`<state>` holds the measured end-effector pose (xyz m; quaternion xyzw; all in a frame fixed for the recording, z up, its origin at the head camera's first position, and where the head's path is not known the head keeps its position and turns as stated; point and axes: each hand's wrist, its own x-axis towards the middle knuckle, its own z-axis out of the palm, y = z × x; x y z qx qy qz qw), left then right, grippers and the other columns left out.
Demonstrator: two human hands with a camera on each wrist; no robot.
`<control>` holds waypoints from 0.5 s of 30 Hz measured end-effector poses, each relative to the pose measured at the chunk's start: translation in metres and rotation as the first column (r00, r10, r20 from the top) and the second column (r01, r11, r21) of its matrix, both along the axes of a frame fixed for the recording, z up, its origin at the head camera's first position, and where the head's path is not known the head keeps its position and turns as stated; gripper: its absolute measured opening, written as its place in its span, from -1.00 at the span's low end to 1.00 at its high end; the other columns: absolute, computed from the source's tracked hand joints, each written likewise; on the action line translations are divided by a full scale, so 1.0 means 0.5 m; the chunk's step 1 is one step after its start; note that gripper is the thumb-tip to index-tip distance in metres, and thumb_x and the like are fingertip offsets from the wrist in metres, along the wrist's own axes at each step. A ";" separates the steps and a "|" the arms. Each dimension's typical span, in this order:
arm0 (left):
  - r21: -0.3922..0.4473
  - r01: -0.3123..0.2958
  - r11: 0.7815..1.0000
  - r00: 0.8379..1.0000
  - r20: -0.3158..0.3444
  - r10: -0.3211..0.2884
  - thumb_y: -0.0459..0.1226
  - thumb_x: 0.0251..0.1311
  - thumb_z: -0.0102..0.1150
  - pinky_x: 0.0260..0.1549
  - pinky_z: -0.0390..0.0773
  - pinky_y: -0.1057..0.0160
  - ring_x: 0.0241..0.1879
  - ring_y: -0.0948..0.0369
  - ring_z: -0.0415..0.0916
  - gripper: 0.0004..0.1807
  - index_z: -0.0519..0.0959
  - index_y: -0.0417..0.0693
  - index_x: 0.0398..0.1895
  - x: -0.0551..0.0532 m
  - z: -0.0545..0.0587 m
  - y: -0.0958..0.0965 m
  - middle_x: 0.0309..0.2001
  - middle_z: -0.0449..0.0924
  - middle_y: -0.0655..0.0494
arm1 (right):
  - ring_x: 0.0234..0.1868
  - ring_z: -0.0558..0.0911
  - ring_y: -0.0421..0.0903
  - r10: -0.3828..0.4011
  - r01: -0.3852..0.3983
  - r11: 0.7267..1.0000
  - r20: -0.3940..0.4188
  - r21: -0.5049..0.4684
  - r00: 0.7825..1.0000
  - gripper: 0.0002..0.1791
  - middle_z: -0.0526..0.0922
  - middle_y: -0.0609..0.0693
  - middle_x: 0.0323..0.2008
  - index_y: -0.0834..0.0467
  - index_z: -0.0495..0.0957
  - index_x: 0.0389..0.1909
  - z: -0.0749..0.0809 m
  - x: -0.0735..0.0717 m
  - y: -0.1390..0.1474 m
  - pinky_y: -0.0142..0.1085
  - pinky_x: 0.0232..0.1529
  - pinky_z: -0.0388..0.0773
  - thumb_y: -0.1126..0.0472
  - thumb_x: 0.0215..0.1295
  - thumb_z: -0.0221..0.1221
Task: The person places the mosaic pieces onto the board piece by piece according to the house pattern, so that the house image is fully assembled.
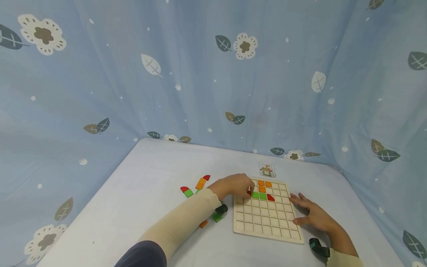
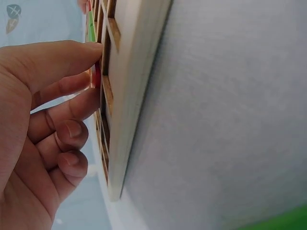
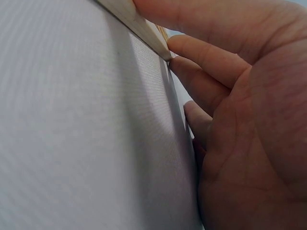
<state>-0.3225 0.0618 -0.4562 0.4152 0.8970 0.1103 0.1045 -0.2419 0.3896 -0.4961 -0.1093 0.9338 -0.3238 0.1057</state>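
My left hand point(image 1: 239, 184) reaches over the upper left part of a wooden grid board point(image 1: 267, 222). Its thumb and fingers pinch a red quarter-circle piece point(image 2: 97, 76) right at the grid cells, partly hidden behind the thumb. To the right of that piece, two green squares point(image 1: 259, 195) and another red quarter-circle point(image 1: 271, 197) form a row. Above them sit an orange square point(image 1: 262, 189) and two rounded orange pieces point(image 1: 264, 183). My right hand point(image 1: 315, 215) rests at the board's right edge, fingers spread and thumb at the rim.
A small pattern card point(image 1: 267, 170) lies behind the board. Left of it are loose pieces: an orange one point(image 1: 201, 183), a green one point(image 1: 188, 193), red quarter-circles point(image 1: 185, 189) and, by my left forearm, another green square point(image 1: 217, 217). A blue patterned curtain point(image 1: 200, 74) surrounds the white table point(image 1: 150, 178).
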 end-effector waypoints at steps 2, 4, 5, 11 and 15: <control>0.009 0.000 1.000 1.000 0.000 0.000 -0.14 0.18 0.34 -0.38 0.41 0.40 -0.42 0.34 0.40 -0.83 0.66 0.13 -0.16 0.003 0.004 -0.006 -0.44 0.50 0.35 | 0.40 -0.13 0.48 0.004 -0.004 1.000 -0.003 -0.002 1.000 0.03 -0.03 0.37 0.45 0.21 0.34 0.37 0.001 -0.002 -0.001 0.49 0.14 -0.17 -0.05 -0.19 0.50; 0.017 0.010 1.000 1.000 -0.008 -0.010 -0.13 0.19 0.33 -0.36 0.41 0.41 -0.42 0.34 0.40 -0.79 0.66 0.11 -0.12 0.004 0.006 -0.012 -0.43 0.50 0.35 | 0.40 -0.13 0.49 0.008 -0.008 1.000 -0.004 -0.002 1.000 0.03 -0.04 0.38 0.45 0.22 0.34 0.37 0.003 -0.003 -0.003 0.50 0.13 -0.18 -0.04 -0.20 0.50; 0.024 0.016 1.000 1.000 -0.012 -0.016 -0.13 0.19 0.33 -0.35 0.41 0.41 -0.41 0.34 0.40 -0.77 0.66 0.10 -0.10 0.004 0.008 -0.016 -0.42 0.50 0.35 | 0.40 -0.13 0.49 0.009 -0.009 1.000 -0.002 0.000 1.000 0.03 -0.04 0.38 0.45 0.22 0.34 0.37 0.004 -0.003 -0.003 0.50 0.13 -0.18 -0.05 -0.20 0.50; 0.052 0.007 0.999 0.999 -0.037 -0.006 -0.10 0.21 0.31 -0.30 0.43 0.42 -0.39 0.39 0.42 -0.73 0.67 0.08 -0.05 -0.003 0.011 -0.050 -0.37 0.53 0.38 | 0.39 -0.14 0.50 0.007 -0.007 1.000 0.019 0.000 1.000 0.04 -0.04 0.39 0.45 0.22 0.33 0.37 0.003 -0.001 -0.004 0.50 0.13 -0.18 -0.04 -0.19 0.50; 0.045 -0.018 0.999 0.999 -0.050 0.021 -0.09 0.21 0.31 -0.29 0.45 0.40 -0.38 0.40 0.43 -0.73 0.67 0.08 -0.05 -0.007 0.016 -0.080 -0.36 0.53 0.37 | 0.40 -0.16 0.48 0.007 -0.007 1.000 0.025 -0.004 1.000 0.03 -0.02 0.35 0.45 0.23 0.32 0.38 0.002 0.001 -0.003 0.50 0.13 -0.18 -0.02 -0.17 0.49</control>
